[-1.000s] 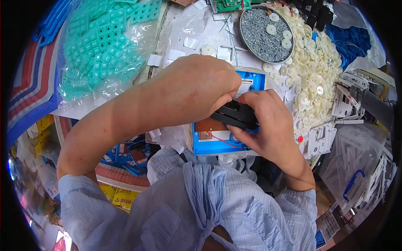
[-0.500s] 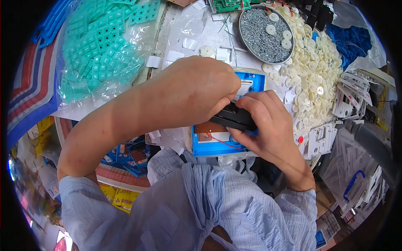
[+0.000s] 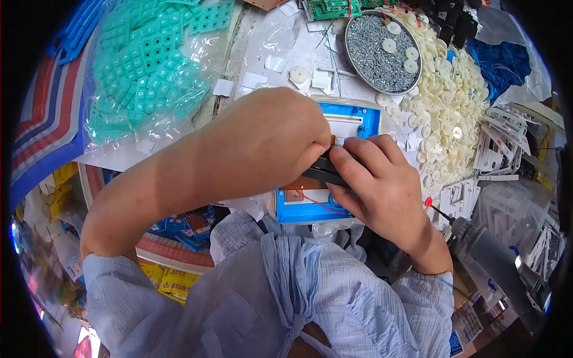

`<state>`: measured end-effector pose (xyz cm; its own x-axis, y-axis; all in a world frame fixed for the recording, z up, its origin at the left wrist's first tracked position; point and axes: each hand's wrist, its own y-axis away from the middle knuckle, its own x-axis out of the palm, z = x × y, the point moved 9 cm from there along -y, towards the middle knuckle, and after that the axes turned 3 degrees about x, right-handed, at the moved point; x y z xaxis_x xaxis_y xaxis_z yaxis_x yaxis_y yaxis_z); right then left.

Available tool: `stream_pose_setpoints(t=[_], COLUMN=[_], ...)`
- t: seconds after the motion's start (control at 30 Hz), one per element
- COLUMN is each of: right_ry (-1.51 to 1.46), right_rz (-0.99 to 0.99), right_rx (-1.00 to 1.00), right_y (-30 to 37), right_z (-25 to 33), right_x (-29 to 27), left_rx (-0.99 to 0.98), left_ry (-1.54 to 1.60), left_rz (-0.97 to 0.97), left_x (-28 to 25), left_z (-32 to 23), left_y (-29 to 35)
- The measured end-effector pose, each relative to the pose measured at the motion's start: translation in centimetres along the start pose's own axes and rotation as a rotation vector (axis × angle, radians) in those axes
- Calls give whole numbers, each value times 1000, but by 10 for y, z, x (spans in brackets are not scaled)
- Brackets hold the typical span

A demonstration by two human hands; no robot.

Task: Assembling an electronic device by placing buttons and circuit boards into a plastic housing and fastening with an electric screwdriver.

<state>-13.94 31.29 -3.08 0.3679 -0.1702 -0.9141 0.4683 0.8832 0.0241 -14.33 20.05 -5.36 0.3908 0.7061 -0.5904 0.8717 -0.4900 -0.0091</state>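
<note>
My left hand [image 3: 289, 134] is closed, its fingers curled over the left end of a black plastic piece [image 3: 327, 171] and mostly hidden behind the back of the hand. My right hand [image 3: 382, 185] grips the same piece from the right, thumb below and fingers above. Both hands hold it over a blue plastic casing [image 3: 298, 213] lying on the table. Inside the casing a brown circuit board [image 3: 310, 182] and a thin red wire [image 3: 319, 203] show below the hands.
Teal keypad sheets [image 3: 140, 77] lie in clear plastic at the far left. A round dish of screws [image 3: 379, 56] stands at the back, beside piled cream discs [image 3: 453, 113]. A dark electric screwdriver [image 3: 486, 247] is at the right, near white plastic panels [image 3: 459, 197].
My left hand has shifted slightly left and down, and the black piece has moved left with both hands. The screwdriver at the right has swung lower.
</note>
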Motion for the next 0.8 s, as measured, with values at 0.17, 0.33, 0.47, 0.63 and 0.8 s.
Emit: stream_pose_setpoints(t=[0.17,0.33,0.47,0.63,0.8], right_ry=[37,37,42,32,-14], right_rz=[-6,10,16,18,12], right_rx=[-14,-23,-30,-27,7], right_y=[1,1,0,0,0], right_z=[6,5,6,4,5], right_x=[0,1,1,2,0], left_rx=[-23,-134,-130,-159,-157], left_ry=[102,25,112,147,125], left_rz=[-186,-92,-37,9,-17], left_x=[-3,1,3,7,7], left_z=[7,16,17,22,20], left_y=[13,-5,-13,-16,-14])
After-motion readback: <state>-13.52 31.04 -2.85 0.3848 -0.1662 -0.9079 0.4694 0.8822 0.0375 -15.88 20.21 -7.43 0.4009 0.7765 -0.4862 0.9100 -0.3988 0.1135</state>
